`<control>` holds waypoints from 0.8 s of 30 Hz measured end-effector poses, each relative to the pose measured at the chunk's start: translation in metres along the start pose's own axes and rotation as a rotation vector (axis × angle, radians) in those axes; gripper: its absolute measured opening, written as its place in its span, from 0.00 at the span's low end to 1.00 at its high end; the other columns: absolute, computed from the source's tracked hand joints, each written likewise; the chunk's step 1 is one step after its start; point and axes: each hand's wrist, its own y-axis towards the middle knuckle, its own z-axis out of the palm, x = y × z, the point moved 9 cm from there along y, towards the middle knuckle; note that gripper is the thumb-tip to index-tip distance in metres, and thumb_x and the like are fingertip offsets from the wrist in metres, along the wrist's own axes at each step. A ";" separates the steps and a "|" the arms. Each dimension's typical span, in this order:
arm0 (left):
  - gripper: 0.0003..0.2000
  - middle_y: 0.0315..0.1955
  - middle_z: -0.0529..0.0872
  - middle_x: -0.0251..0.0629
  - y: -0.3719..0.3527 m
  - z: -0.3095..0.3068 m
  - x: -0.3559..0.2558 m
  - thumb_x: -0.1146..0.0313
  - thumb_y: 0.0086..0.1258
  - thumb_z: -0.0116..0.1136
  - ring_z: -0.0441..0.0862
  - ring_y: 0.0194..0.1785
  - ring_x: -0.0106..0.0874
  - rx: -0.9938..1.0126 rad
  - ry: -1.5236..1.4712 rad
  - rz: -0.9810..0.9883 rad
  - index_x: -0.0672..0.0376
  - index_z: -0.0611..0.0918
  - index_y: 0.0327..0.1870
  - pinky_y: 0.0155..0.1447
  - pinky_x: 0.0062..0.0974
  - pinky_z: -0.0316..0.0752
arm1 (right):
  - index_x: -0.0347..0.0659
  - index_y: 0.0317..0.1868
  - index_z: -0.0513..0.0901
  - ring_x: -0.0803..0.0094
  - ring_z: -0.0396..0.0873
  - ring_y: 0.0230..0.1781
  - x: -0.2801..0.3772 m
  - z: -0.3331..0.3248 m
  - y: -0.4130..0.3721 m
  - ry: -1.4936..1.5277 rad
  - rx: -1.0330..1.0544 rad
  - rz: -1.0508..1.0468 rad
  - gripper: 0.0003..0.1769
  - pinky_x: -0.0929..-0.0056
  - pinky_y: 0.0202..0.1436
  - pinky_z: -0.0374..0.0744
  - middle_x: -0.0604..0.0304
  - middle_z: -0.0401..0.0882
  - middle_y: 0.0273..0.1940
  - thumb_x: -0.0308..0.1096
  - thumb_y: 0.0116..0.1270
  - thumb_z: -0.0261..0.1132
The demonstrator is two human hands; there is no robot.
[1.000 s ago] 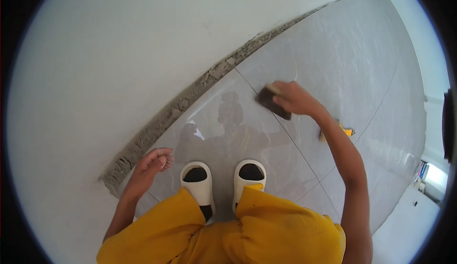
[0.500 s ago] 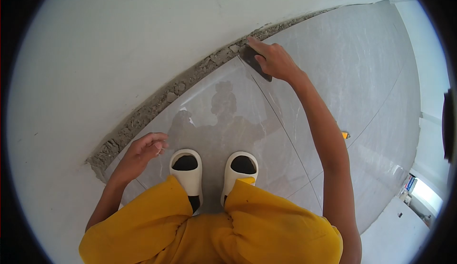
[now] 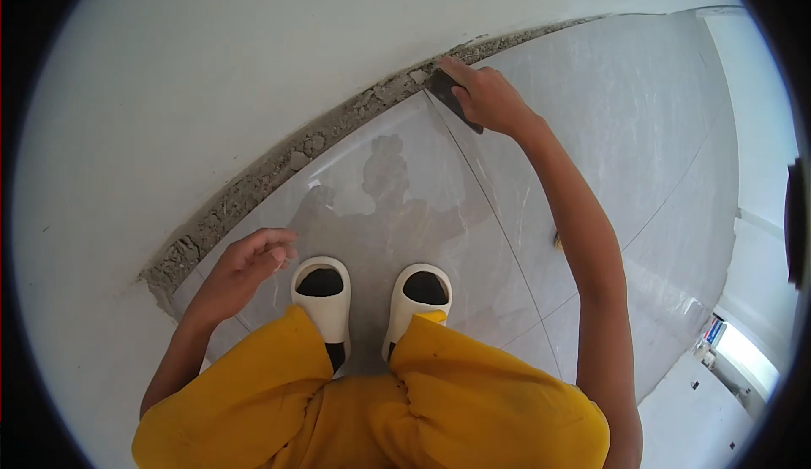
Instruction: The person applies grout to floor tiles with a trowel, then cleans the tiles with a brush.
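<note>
My right hand (image 3: 492, 100) grips a dark, flat, long object (image 3: 448, 90), its index finger stretched along the far end. The object lies at the tile edge, beside the joint between two grey tiles (image 3: 405, 215), next to the strip of rough mortar (image 3: 291, 152) along the white wall. My left hand (image 3: 249, 270) hangs over the tile at the left, fingers loosely bent and apart, with nothing in it.
Two light slippers (image 3: 325, 302) on my feet stand on the tile. The white wall (image 3: 203, 89) runs along the far side. A small yellowish item (image 3: 557, 241) shows beside my right forearm. Several small items (image 3: 714, 334) lie at the far right.
The view has shifted slightly. My right hand and the dark object stay by the mortar strip, slightly higher in view. My right forearm now covers more of the yellow item.
</note>
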 end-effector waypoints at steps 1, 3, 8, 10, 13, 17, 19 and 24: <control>0.17 0.45 0.82 0.38 -0.002 -0.003 -0.003 0.62 0.76 0.49 0.77 0.50 0.27 -0.005 0.006 -0.002 0.62 0.76 0.59 0.59 0.28 0.71 | 0.41 0.61 0.72 0.42 0.79 0.35 0.001 0.008 -0.007 0.015 0.066 -0.004 0.26 0.50 0.40 0.76 0.43 0.82 0.37 0.21 0.60 0.60; 0.17 0.44 0.82 0.38 0.001 -0.004 -0.006 0.62 0.76 0.49 0.77 0.50 0.27 -0.019 -0.013 0.019 0.62 0.76 0.59 0.59 0.27 0.70 | 0.41 0.61 0.72 0.42 0.79 0.35 0.004 0.009 -0.023 0.009 0.210 -0.030 0.26 0.50 0.40 0.76 0.44 0.82 0.38 0.22 0.60 0.60; 0.17 0.45 0.82 0.38 0.003 0.000 -0.001 0.62 0.76 0.49 0.77 0.50 0.27 -0.005 -0.042 0.026 0.62 0.76 0.59 0.59 0.27 0.70 | 0.41 0.60 0.71 0.42 0.79 0.36 -0.002 -0.003 -0.015 0.000 0.210 -0.019 0.25 0.50 0.41 0.77 0.44 0.82 0.40 0.22 0.61 0.60; 0.17 0.45 0.82 0.38 0.004 0.006 0.002 0.62 0.76 0.49 0.77 0.50 0.27 0.023 -0.042 0.015 0.62 0.76 0.59 0.59 0.27 0.70 | 0.42 0.60 0.71 0.42 0.79 0.36 -0.004 0.000 -0.010 0.043 0.083 -0.014 0.25 0.50 0.41 0.77 0.43 0.82 0.40 0.22 0.61 0.60; 0.17 0.45 0.82 0.38 0.004 0.006 -0.001 0.62 0.76 0.49 0.77 0.51 0.27 0.030 -0.018 0.004 0.61 0.76 0.59 0.59 0.27 0.70 | 0.43 0.60 0.71 0.41 0.79 0.36 0.000 0.014 -0.016 0.054 0.096 -0.025 0.25 0.50 0.41 0.77 0.43 0.82 0.40 0.23 0.62 0.60; 0.17 0.46 0.82 0.39 0.001 -0.005 -0.008 0.61 0.76 0.49 0.77 0.51 0.27 -0.024 0.001 0.021 0.61 0.76 0.59 0.59 0.27 0.70 | 0.43 0.62 0.69 0.40 0.79 0.35 0.005 0.012 -0.040 -0.048 0.371 -0.041 0.26 0.48 0.41 0.77 0.43 0.82 0.39 0.23 0.62 0.60; 0.18 0.46 0.82 0.39 0.002 -0.003 -0.007 0.61 0.76 0.50 0.77 0.51 0.27 -0.017 -0.006 0.020 0.61 0.76 0.59 0.59 0.27 0.70 | 0.43 0.62 0.69 0.40 0.79 0.35 0.007 0.003 -0.039 -0.062 0.360 -0.051 0.26 0.48 0.41 0.76 0.42 0.82 0.38 0.23 0.62 0.60; 0.18 0.46 0.82 0.39 0.008 0.017 -0.006 0.60 0.76 0.50 0.77 0.51 0.28 0.069 0.009 -0.013 0.61 0.76 0.59 0.60 0.28 0.70 | 0.41 0.62 0.69 0.41 0.79 0.36 0.000 0.005 -0.006 0.050 0.057 -0.039 0.26 0.49 0.40 0.76 0.41 0.81 0.37 0.23 0.62 0.60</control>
